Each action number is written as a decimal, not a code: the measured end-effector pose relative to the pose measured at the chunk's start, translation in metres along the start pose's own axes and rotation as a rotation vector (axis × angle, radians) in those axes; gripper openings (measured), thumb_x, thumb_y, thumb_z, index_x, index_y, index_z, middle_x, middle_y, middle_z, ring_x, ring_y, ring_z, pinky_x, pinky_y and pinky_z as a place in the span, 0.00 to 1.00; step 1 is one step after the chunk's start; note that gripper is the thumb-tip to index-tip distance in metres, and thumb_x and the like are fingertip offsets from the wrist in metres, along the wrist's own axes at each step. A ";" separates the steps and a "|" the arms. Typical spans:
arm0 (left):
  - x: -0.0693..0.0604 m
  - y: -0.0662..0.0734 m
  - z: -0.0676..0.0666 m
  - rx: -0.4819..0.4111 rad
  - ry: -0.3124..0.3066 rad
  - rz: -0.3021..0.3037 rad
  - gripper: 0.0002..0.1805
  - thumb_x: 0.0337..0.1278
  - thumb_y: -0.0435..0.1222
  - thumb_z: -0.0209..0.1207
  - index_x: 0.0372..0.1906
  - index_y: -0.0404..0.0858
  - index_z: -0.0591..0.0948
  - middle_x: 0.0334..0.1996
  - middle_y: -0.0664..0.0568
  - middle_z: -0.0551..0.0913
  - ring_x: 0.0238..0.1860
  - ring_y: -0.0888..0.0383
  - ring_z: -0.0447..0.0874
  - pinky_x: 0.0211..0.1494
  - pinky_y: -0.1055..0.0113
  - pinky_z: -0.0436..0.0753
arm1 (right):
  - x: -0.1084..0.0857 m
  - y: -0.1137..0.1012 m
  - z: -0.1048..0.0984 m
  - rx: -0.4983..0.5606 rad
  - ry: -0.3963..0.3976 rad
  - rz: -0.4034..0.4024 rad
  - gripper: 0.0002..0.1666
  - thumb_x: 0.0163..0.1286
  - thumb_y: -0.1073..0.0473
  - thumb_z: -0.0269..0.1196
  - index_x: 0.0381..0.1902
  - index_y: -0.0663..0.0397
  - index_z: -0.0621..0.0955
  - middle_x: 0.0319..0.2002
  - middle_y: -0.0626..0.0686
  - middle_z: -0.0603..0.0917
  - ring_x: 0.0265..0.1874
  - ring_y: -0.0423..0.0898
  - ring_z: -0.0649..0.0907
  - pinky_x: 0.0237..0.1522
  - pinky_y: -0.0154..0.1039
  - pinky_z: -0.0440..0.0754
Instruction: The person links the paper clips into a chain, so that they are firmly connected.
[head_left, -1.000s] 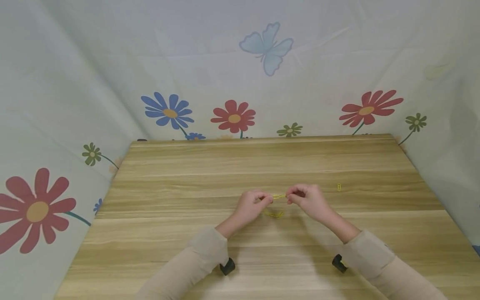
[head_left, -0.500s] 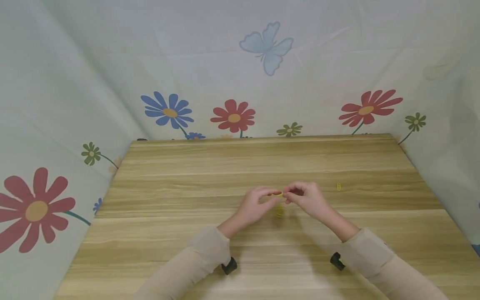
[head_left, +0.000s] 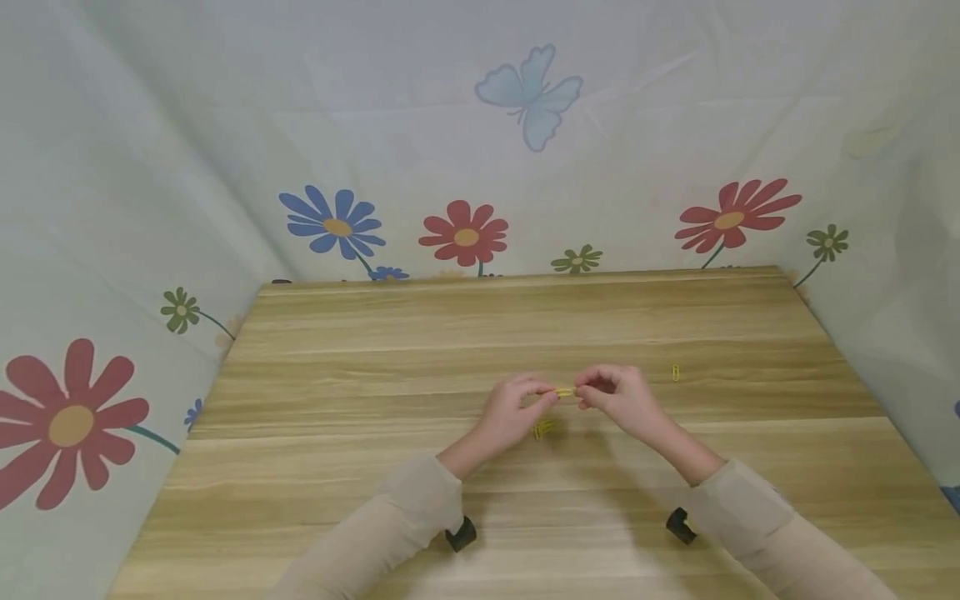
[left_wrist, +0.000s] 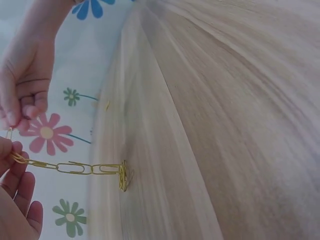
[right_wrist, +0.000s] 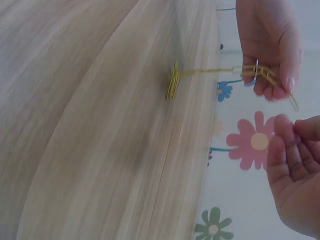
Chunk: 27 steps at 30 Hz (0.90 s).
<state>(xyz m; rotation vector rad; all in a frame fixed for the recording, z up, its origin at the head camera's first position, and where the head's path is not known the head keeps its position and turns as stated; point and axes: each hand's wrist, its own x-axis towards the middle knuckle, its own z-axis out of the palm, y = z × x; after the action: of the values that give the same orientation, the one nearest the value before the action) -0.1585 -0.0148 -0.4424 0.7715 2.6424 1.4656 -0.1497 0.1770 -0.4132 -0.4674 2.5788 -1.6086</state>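
Note:
My left hand [head_left: 512, 414] pinches the upper end of a chain of yellow paper clips [left_wrist: 75, 168]. Its lower part gathers in a small pile on the table, seen in the right wrist view as a yellow heap [right_wrist: 173, 82]. From the left fingertips one paper clip [head_left: 565, 392] sticks out toward my right hand [head_left: 626, 404]. The right thumb and forefinger are pinched together at that clip's far end; what lies between them is mostly hidden. Both hands are raised above the wooden table [head_left: 375, 350].
A single yellow paper clip [head_left: 676, 372] lies on the table, beyond and right of the right hand. Behind the table's far edge hangs a white cloth [head_left: 637, 167] printed with flowers and a butterfly. Black pieces [head_left: 461, 533] show under both sleeve cuffs.
The fingertips came closer together around the clip, then parted slightly, with the clip showing between them again. The hanging chain swung right, then back left. The loose clip stayed put.

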 end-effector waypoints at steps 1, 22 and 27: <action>0.000 -0.001 0.000 0.005 0.005 -0.003 0.14 0.57 0.43 0.53 0.36 0.38 0.82 0.41 0.50 0.82 0.46 0.56 0.78 0.50 0.63 0.75 | 0.000 0.004 -0.003 -0.016 0.012 0.011 0.07 0.59 0.69 0.58 0.34 0.69 0.78 0.29 0.62 0.82 0.23 0.43 0.81 0.28 0.36 0.80; -0.004 -0.006 -0.002 0.018 0.031 -0.005 0.14 0.57 0.43 0.54 0.35 0.37 0.83 0.39 0.50 0.82 0.44 0.57 0.79 0.48 0.64 0.76 | 0.000 0.086 -0.096 -0.311 0.093 0.250 0.22 0.64 0.64 0.53 0.54 0.70 0.68 0.49 0.73 0.67 0.44 0.66 0.73 0.36 0.47 0.77; -0.004 -0.007 -0.002 0.007 0.035 0.003 0.14 0.56 0.42 0.54 0.34 0.37 0.83 0.39 0.50 0.82 0.44 0.57 0.79 0.48 0.64 0.76 | 0.002 0.100 -0.105 -0.423 0.057 0.235 0.24 0.62 0.63 0.55 0.55 0.67 0.68 0.52 0.75 0.67 0.51 0.69 0.69 0.47 0.60 0.69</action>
<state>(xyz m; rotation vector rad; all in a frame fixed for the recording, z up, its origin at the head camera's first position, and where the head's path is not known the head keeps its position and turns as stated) -0.1587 -0.0210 -0.4482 0.7577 2.6738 1.4852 -0.1957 0.3080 -0.4540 -0.1292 2.8885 -1.0197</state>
